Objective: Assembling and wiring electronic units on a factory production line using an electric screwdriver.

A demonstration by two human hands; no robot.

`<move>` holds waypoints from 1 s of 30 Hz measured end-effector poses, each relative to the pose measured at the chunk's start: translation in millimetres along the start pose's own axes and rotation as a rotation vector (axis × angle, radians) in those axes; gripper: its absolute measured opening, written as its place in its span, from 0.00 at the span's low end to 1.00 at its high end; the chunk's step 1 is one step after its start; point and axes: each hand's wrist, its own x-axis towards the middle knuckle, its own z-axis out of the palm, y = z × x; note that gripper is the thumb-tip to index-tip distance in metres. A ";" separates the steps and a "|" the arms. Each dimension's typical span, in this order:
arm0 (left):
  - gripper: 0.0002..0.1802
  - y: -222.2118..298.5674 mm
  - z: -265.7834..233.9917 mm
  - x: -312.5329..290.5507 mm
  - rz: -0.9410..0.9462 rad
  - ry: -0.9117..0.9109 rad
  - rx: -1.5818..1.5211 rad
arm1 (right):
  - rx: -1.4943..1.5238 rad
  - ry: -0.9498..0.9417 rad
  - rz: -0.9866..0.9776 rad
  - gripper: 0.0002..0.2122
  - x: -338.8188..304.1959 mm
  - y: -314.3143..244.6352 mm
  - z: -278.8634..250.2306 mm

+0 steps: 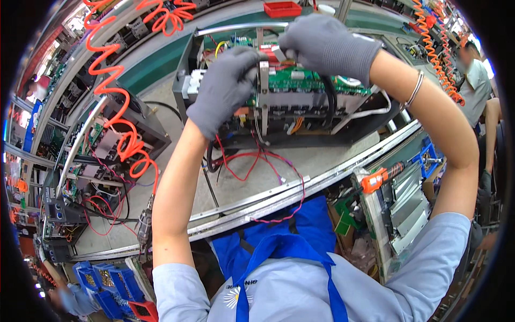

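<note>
In front of me on the bench stands an open electronic unit, with a green circuit board (292, 80) showing along its top. My left hand (225, 86), in a grey glove, has its fingers curled in beside a narrow metal upright (264, 83). Whatever those fingers grip is hidden. My right hand (324, 45), gloved the same way, reaches over the board from the right. Its fingers are pinched together near a red part (270, 52); what lies between them is too small to name. Thin red wires (252, 155) trail from the unit toward the bench's front edge.
An orange coiled hose (129, 142) hangs at left, leading down to a powered screwdriver (145, 228). Another open unit (99, 174) sits on the left. Blue bins (110, 282) hold small parts at lower left. A red tray (282, 9) lies beyond the bench. Another person (476, 80) is at far right.
</note>
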 end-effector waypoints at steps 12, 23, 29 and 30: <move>0.19 -1.7 1.9 -0.4 -0.034 -0.028 -0.146 | 0.017 -0.014 -0.148 0.07 0.9 -2.0 -7.2; 0.18 0.3 -1.1 -3.8 -0.084 -0.042 -0.082 | -0.101 -0.116 -0.182 0.05 11.5 -12.5 -19.7; 0.24 3.6 2.0 -4.1 -0.133 0.016 -0.267 | -0.156 -0.145 -0.231 0.05 15.2 -15.8 -24.7; 0.23 4.1 2.9 -4.9 -0.112 0.031 -0.235 | -0.160 -0.145 -0.234 0.05 8.3 -16.2 -21.3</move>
